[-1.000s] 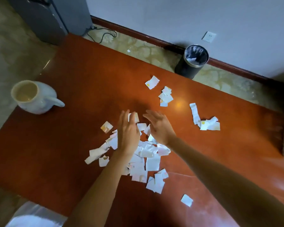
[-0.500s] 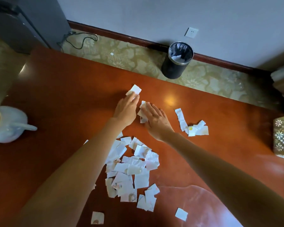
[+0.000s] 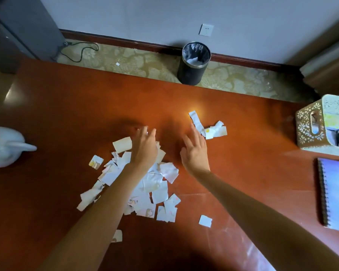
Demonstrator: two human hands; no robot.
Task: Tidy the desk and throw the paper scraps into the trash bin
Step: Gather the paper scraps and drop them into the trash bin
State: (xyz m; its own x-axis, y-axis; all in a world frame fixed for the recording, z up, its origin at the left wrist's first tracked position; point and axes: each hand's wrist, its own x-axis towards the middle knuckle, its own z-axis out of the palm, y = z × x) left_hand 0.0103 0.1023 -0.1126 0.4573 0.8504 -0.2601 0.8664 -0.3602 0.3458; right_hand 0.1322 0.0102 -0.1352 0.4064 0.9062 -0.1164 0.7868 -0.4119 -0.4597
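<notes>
A heap of torn white paper scraps (image 3: 157,184) lies on the reddish wooden desk (image 3: 67,106). My left hand (image 3: 145,147) rests flat at the heap's far edge with fingers spread, blurred by motion. My right hand (image 3: 194,151) is open just right of the heap, fingertips close to a smaller cluster of scraps (image 3: 209,128). Single scraps lie apart, one (image 3: 205,221) near the front and one (image 3: 96,162) at the left. The black trash bin (image 3: 194,63) stands on the floor beyond the desk's far edge, with paper inside.
A white ceramic jug (image 3: 6,147) sits at the left edge of the desk. At the right stand a patterned tissue box (image 3: 309,126) and a spiral notebook (image 3: 335,194). A cable (image 3: 82,51) trails on the carpet by a grey cabinet.
Both hands have drawn back toward me, sweeping the far scraps into the main heap. The right hand has shifted right toward the smaller cluster. The view has turned to the right.
</notes>
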